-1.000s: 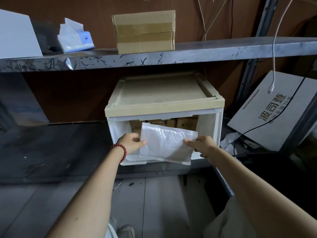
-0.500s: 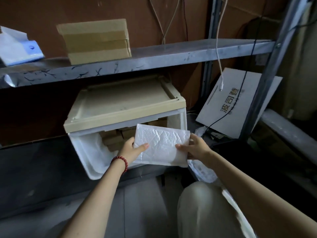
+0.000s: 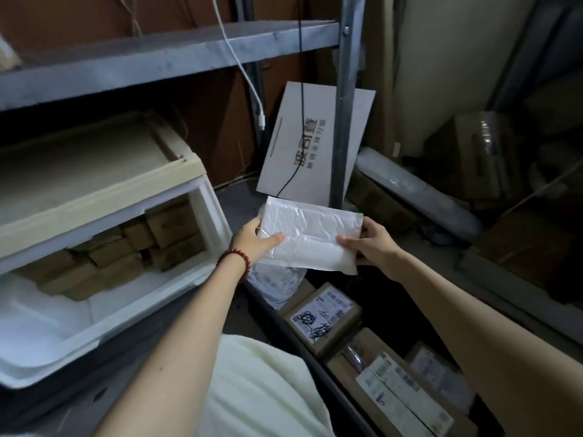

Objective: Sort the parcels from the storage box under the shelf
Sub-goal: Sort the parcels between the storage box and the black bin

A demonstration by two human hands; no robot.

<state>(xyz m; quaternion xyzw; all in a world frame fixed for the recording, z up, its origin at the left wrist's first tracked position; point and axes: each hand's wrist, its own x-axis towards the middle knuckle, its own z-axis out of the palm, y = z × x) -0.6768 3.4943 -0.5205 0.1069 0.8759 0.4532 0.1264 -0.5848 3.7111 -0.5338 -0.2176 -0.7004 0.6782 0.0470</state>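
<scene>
Head view: white padded mailer [image 3: 310, 236] held up btwn both hands, clear of the storage box [image 3: 202, 266], which sits left of the left hand. Left hand [image 3: 255, 239] clamps its left edge, thumb on top; right hand [image 3: 370, 244] clamps the right edge the same way. Looks light, soft, crinkly, prob. slippery film, so edge grips suit it. Labelled cardboard parcels [image 3: 321, 316] lie below the right hand; brown boxes [image 3: 170, 227] remain inside the storage box.
</scene>
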